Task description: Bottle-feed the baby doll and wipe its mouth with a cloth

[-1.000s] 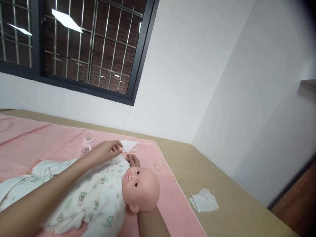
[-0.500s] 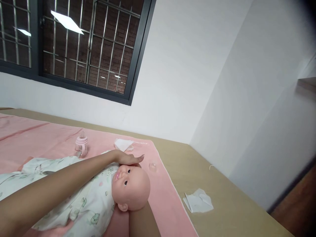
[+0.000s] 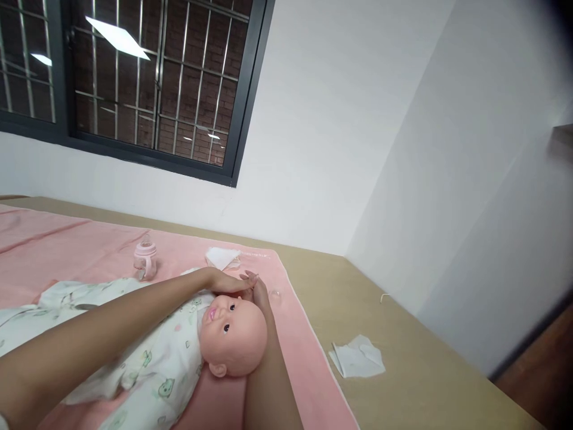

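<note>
A baby doll [image 3: 237,334] lies on its back in a white onesie [image 3: 165,352] with small green prints, its bald head toward the right. My left hand [image 3: 228,282] rests along the far side of the doll's head, fingers stretched out; its forearm crosses over the doll's body. My right hand [image 3: 260,291] reaches round the top of the head from the near side, and its fingertips meet those of my left hand. The fingers of my right hand look extended but are partly covered. The space between the palms and the head is hidden.
A pink baby bottle [image 3: 145,263] stands on the pink sheet [image 3: 308,370] beyond the doll. A folded white cloth [image 3: 222,258] and a small clear round piece [image 3: 275,295] lie nearby. On the wooden surface [image 3: 403,370] sits another white cloth [image 3: 358,357]. Walls and a barred window [image 3: 156,83] are behind.
My right hand has come out from behind the doll's head and now touches my left fingertips. Its forearm shows more to the right. The view has shifted slightly.
</note>
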Demonstrator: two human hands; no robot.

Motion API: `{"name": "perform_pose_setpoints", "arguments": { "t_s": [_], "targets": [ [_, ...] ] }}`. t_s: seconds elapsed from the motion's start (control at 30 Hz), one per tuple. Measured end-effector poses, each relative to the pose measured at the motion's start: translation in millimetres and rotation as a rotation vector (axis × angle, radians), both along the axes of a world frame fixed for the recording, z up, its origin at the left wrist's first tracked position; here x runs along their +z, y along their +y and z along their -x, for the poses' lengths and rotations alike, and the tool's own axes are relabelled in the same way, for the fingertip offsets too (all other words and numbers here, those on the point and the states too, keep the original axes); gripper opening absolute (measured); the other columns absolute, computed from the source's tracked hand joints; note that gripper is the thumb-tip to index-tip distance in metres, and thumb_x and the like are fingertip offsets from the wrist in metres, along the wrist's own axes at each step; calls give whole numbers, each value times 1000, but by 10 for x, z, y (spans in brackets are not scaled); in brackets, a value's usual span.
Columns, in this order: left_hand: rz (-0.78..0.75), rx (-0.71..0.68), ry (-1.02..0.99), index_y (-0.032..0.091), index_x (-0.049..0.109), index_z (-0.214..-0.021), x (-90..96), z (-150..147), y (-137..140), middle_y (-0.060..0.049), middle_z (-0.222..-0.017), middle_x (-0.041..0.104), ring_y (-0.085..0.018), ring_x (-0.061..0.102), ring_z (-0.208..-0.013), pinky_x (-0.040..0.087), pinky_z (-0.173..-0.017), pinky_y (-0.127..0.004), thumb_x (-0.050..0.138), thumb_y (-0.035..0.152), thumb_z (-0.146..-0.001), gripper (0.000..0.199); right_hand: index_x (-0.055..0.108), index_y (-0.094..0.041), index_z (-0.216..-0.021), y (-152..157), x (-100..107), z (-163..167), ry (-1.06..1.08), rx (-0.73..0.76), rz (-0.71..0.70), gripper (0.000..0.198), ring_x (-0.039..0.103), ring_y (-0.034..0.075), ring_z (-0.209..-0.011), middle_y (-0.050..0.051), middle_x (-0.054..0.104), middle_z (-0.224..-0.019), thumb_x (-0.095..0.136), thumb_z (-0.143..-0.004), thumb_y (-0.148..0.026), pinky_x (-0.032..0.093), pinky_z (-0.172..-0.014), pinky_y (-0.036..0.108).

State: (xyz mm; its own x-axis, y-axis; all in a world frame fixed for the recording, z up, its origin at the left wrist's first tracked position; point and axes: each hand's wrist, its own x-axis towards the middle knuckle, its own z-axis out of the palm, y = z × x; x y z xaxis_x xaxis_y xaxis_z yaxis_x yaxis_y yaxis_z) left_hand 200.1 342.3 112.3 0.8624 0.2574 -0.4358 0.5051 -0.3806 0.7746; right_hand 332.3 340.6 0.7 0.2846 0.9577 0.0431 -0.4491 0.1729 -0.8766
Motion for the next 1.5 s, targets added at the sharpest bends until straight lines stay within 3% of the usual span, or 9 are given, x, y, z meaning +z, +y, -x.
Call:
{"name": "perform_pose_setpoints", "arguments": {
  "t_s": [0.27, 0.4, 0.47, 0.6, 0.73, 0.87, 1.03, 1.3, 1.5],
  "targets": [
    [48, 60, 141, 18, 69, -105, -80, -97, 14, -11, -103, 72, -29, 63, -103, 50, -86, -35, 25, 84, -78, 83, 66, -21, -100, 47, 63, -440, 186, -8, 2, 40, 67, 16, -90, 6, 70, -107, 75, -64, -36, 53, -75, 24],
    [-132, 103, 124, 19, 71, -101, -28, -59, 170, -12, -99, 73, -27, 67, -94, 53, -82, -35, 56, 72, -71, 63, 66, -22, -99, 4, 84, -417, 232, -19, -14, 38, 67, 15, -90, 5, 70, -103, 75, -64, -35, 53, -77, 24],
    [-251, 201, 59, 17, 70, -102, 8, 19, 334, -12, -99, 72, -25, 67, -92, 53, -82, -33, 65, 60, -68, 54, 65, -21, -98, -14, 108, -383, 227, -7, -3, 36, 67, 15, -88, 5, 71, -101, 74, -65, -34, 53, -74, 23],
    [-472, 494, -15, 14, 65, -111, 13, 276, 727, -16, -119, 64, -26, 61, -106, 53, -83, -32, 56, 40, -74, 46, 66, -21, -97, -26, 130, -344, 208, 5, 43, 35, 66, 15, -83, 5, 71, -101, 73, -65, -33, 52, -68, 23],
    [-575, 693, 54, 14, 67, -110, -71, 537, 1014, -16, -129, 58, -30, 57, -112, 55, -72, -31, 54, 22, -62, 50, 66, -22, -97, -17, 108, -366, 205, 14, 38, 34, 66, 14, -83, 5, 71, -102, 73, -66, -33, 52, -70, 23],
    [-561, 776, 119, 16, 66, -118, -168, 668, 1158, -17, -130, 58, -30, 58, -111, 56, -69, -29, 53, 14, -56, 63, 66, -23, -97, -2, 91, -391, 201, 6, 35, 31, 66, 15, -84, 4, 71, -103, 71, -68, -33, 52, -71, 23],
    [-509, 769, 141, 16, 67, -117, -254, 647, 1254, -18, -129, 59, -32, 58, -114, 56, -70, -30, 54, 10, -50, 69, 66, -23, -97, 22, 94, -399, 173, 0, 46, 29, 67, 15, -87, 5, 70, -104, 69, -70, -32, 53, -73, 24],
    [-399, 751, 30, 16, 64, -115, -233, 641, 1218, -12, -142, 52, -26, 48, -130, 54, -81, -23, 50, 15, -47, 70, 65, -23, -98, 69, 25, -398, 31, 26, 51, 32, 66, 14, -81, 5, 70, -101, 70, -69, -35, 52, -70, 25],
    [-311, 790, 7, 17, 64, -111, -259, 598, 1170, -15, -130, 59, -29, 59, -113, 55, -69, -26, 56, 20, -47, 65, 64, -22, -98, 44, 41, -389, 22, 8, 83, 33, 66, 15, -82, 6, 69, -102, 69, -68, -35, 52, -70, 25]
  ]
}}
